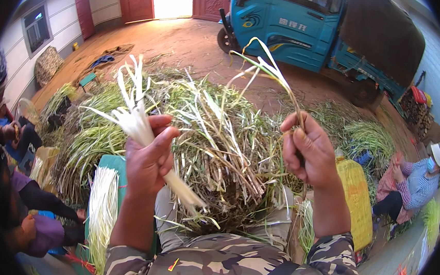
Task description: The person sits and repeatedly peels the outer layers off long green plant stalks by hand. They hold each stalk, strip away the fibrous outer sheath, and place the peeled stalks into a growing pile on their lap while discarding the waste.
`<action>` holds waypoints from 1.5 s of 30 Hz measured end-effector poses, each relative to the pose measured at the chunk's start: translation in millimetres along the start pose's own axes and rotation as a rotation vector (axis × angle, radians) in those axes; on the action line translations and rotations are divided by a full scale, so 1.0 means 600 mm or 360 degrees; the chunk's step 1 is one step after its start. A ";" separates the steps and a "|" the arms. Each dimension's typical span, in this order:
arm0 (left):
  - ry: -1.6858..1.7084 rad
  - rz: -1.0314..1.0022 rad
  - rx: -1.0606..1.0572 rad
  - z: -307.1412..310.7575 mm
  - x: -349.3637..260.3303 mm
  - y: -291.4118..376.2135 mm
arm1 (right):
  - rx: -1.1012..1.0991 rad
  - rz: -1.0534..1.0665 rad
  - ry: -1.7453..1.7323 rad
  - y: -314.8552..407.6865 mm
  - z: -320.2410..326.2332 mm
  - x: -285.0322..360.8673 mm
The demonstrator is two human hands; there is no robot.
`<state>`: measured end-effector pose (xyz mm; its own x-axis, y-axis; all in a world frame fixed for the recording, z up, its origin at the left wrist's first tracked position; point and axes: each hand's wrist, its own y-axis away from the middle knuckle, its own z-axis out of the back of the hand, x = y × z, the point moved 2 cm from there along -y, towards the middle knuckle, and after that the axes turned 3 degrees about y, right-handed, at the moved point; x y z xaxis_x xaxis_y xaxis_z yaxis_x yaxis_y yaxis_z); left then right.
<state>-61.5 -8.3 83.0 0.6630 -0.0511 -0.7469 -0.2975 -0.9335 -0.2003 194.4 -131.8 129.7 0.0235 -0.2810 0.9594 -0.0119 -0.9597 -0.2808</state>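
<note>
My left hand (pixel 149 153) is closed around a bundle of pale, peeled leafy stalks (pixel 179 188), whose white leaf ends fan out above the thumb and whose cut-looking ends slant down to the right. Between the thumb and fingers of my right hand (pixel 307 150) is an untrimmed stalk (pixel 293 98) with a brownish stem and bent green-and-white leaves. Below and between the hands, a heap of loose stalks with brown, dry outer layers (pixel 226 161) covers my lap. Beside my left forearm, a neat stack of white stalks (pixel 103 202) lies on a green surface (pixel 109 162).
Large piles of green stalks (pixel 96 128) spread ahead. A yellow plastic container (pixel 352 202) stands by my right forearm. One person (pixel 419 184) sits at right; others, including a person in purple (pixel 44 232), sit at left. A blue cargo tricycle (pixel 287 26) is parked beyond the piles.
</note>
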 end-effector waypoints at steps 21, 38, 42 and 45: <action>0.0393 0.0398 0.0126 -0.035 0.090 -0.018 | 0.0453 -0.0341 0.0392 0.018 -0.076 -0.110; 0.0147 0.0487 0.0187 -0.047 0.104 -0.006 | 0.0562 -0.0503 0.0407 0.027 -0.076 -0.144; 0.0135 0.0487 0.0201 -0.051 0.108 -0.006 | 0.0566 -0.0480 0.0581 0.029 -0.075 -0.152; 0.0088 0.0454 0.0192 -0.052 0.112 -0.004 | 0.0494 -0.0201 0.1054 0.027 -0.071 -0.132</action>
<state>5.0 -20.3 53.0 0.5762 -0.3273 -0.7489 -0.5543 -0.8298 -0.0639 149.8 -124.6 50.1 -0.6030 -0.2009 0.7720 0.2362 -0.9693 -0.0677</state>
